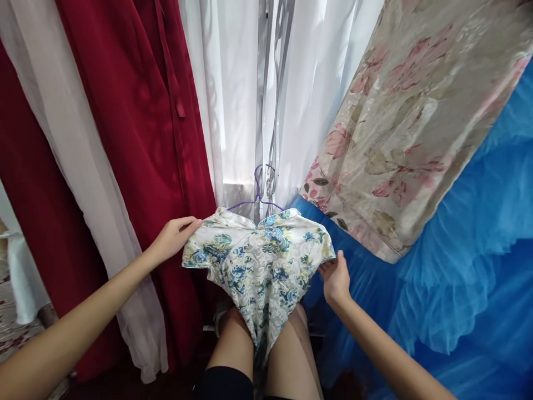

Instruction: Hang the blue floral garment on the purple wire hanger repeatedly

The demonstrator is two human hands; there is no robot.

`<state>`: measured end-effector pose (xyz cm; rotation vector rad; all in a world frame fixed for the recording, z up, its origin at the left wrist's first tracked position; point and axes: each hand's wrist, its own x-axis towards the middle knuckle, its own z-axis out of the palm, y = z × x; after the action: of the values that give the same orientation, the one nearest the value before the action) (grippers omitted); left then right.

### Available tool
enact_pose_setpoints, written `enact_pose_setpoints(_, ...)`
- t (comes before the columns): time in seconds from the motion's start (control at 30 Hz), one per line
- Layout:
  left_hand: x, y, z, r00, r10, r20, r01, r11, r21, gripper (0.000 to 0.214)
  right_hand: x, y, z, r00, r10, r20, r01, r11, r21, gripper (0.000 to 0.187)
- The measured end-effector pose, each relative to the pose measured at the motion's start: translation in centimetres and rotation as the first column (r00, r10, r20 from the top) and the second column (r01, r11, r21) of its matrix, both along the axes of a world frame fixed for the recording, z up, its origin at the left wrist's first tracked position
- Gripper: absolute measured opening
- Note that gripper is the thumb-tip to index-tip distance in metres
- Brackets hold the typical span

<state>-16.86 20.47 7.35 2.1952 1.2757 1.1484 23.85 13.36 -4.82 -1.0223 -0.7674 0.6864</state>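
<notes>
A short-sleeved floral dress (264,266), white with blue, green and yellow flowers, hangs in front of me on a purple wire hanger (258,194). Its collar and shoulders are spread wide, and its lower part falls between my knees, where the hem cannot be made out. My left hand (177,236) pinches the top of the left sleeve between thumb and fingers. At the opposite side, my right hand (336,279) grips the edge of the right sleeve, thumb up, with its fingers partly behind the cloth.
White drapes (237,111) hang behind the hanger. Dark red cloth (137,122) and a pale sheer strip (79,128) hang at the left. To the right are a beige garment with pink flowers (400,144) and ruffled blue tulle (449,289). My bare legs (233,344) are below.
</notes>
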Motion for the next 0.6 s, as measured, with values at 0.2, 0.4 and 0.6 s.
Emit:
enact_pose_setpoints(0.2, 2.0, -0.8, -0.9, 0.970, 0.053, 0.235, -0.083, 0.990, 0.118, 0.039, 0.8, -0.9, 6.2, 0.990, -0.049, 0.134, 0.020, 0.978, 0.206, 0.038)
enact_pose_setpoints(0.4, 2.2, -0.5, -1.3, 0.971, 0.103, 0.216, -0.139, 0.977, 0.159, 0.035, -1.6, -1.9, 11.6, 0.997, 0.035, 0.062, -0.053, 0.946, 0.319, 0.032)
enact_pose_setpoints(0.6, -0.6, 1.0, -4.8, 0.971, 0.232, 0.056, -0.236, 0.969, 0.074, 0.038, -8.3, -10.0, 11.4, 0.499, 0.277, 0.821, -0.670, 0.724, 0.163, 0.032)
